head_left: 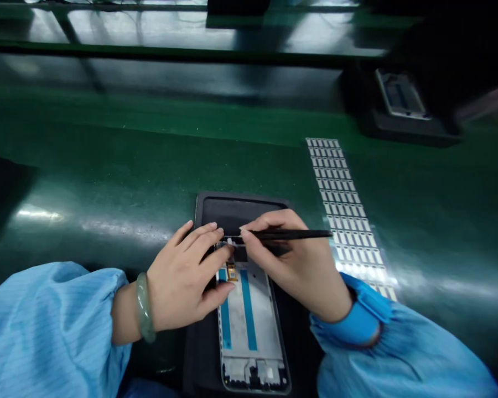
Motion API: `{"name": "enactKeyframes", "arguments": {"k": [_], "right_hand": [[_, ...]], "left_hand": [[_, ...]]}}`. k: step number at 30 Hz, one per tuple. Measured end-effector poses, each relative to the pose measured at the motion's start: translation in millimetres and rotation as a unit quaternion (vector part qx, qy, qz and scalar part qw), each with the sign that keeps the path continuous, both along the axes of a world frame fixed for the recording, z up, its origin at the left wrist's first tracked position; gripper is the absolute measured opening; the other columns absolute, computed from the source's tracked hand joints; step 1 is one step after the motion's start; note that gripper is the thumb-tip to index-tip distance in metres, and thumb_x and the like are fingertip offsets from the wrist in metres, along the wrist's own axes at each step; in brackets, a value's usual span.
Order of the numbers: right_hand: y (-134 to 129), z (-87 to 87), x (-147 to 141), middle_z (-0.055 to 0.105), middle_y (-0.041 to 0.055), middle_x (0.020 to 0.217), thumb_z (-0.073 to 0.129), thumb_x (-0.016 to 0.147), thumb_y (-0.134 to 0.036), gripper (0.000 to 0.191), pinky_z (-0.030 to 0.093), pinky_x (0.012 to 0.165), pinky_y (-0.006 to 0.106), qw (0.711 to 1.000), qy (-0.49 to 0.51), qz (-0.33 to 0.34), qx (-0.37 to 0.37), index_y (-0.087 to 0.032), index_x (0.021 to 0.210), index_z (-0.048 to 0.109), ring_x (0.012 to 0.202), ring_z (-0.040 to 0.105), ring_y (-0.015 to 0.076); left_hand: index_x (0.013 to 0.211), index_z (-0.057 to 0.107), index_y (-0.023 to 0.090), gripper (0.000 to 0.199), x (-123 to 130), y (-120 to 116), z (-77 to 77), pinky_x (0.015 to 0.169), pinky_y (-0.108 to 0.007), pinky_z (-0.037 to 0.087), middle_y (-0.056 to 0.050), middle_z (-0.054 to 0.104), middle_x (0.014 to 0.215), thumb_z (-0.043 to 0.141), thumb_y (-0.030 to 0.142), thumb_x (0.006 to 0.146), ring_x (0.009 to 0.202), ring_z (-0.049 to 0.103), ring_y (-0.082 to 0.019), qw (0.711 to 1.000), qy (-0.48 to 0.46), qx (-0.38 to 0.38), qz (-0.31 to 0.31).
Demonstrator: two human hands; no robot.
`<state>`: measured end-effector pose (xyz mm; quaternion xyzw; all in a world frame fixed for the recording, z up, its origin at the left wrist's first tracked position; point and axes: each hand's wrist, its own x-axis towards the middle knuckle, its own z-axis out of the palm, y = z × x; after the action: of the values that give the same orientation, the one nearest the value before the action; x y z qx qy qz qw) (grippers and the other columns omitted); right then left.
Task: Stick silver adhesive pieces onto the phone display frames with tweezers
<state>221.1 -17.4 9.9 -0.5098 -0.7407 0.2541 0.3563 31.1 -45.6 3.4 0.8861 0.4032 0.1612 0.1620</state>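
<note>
A phone mid-frame (pixel 265 326) lies in a black holder (pixel 240 207), its silvery inner side up with two blue strips and a small orange flex cable (pixel 231 272). My left hand (pixel 191 276), with a green bangle at the wrist, rests over the frame's upper left edge. Its fingers are spread and the thumb and a fingertip are close around the flex cable. In my right hand (pixel 292 260) are black tweezers (pixel 294 234), pinched between thumb and fingers. Their working end is at the frame's top edge near my left fingertips; the exact tip is hard to make out.
Right of the holder, a long sheet of small white labels or pads (pixel 344 199) runs along the green mat (pixel 128 166). Another phone frame (pixel 402 95) sits in a black holder at the far right. A dark object (pixel 6 185) stands at the left edge.
</note>
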Motion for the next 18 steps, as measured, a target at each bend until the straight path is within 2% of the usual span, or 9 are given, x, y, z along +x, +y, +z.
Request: {"name": "enactKeyframes", "arguments": {"k": [3, 6, 11, 14, 18], "right_hand": [[1, -5.0, 7, 0.061, 0.0011, 0.079, 0.062, 0.080, -0.023, 0.012, 0.052, 0.056, 0.027, 0.993, 0.097, -0.034, -0.061, -0.024, 0.084, 0.051, 0.071, 0.064, 0.0171], [1, -5.3, 10, 0.062, 0.0012, 0.078, 0.064, 0.079, -0.025, 0.014, 0.051, 0.053, 0.027, 0.986, 0.129, -0.052, -0.088, -0.025, 0.082, 0.051, 0.069, 0.065, 0.0179], [0, -4.7, 12, 0.064, 0.0022, 0.079, 0.063, 0.081, -0.026, 0.012, 0.053, 0.057, 0.029, 0.985, 0.133, -0.032, -0.102, -0.025, 0.084, 0.052, 0.072, 0.065, 0.0188], [-1, -5.7, 15, 0.063, 0.0024, 0.078, 0.064, 0.080, -0.027, 0.012, 0.054, 0.061, 0.033, 0.991, 0.104, -0.025, -0.085, -0.025, 0.084, 0.053, 0.072, 0.065, 0.0196], [-3, -4.4, 14, 0.060, 0.0009, 0.074, 0.068, 0.077, -0.027, 0.014, 0.053, 0.058, 0.032, 0.993, 0.087, -0.048, -0.061, -0.026, 0.082, 0.054, 0.064, 0.063, 0.0182]], "left_hand": [[0.115, 0.049, 0.010, 0.037, 0, -1, -1.5, 0.109, -0.047, 0.028, -0.014, 0.050, 0.126, 0.053, 0.032, 0.087, 0.127, 0.036, -0.025, 0.999, -0.031, -0.006, 0.008], [0.110, 0.050, 0.009, 0.033, 0, -2, -1.9, 0.110, -0.046, 0.027, -0.014, 0.051, 0.125, 0.056, 0.032, 0.086, 0.128, 0.035, -0.024, 0.999, -0.041, -0.011, 0.009], [0.107, 0.051, 0.010, 0.030, 2, -2, -0.8, 0.110, -0.045, 0.026, -0.014, 0.051, 0.124, 0.056, 0.032, 0.086, 0.128, 0.036, -0.024, 0.999, -0.039, -0.014, 0.012], [0.107, 0.051, 0.010, 0.030, 2, -1, -0.7, 0.110, -0.045, 0.027, -0.014, 0.052, 0.124, 0.055, 0.032, 0.087, 0.127, 0.037, -0.025, 0.999, -0.038, -0.014, 0.011], [0.107, 0.051, 0.010, 0.031, 1, 0, -1.6, 0.110, -0.046, 0.026, -0.014, 0.051, 0.124, 0.056, 0.032, 0.086, 0.128, 0.036, -0.025, 0.999, -0.037, -0.015, 0.011]]}}
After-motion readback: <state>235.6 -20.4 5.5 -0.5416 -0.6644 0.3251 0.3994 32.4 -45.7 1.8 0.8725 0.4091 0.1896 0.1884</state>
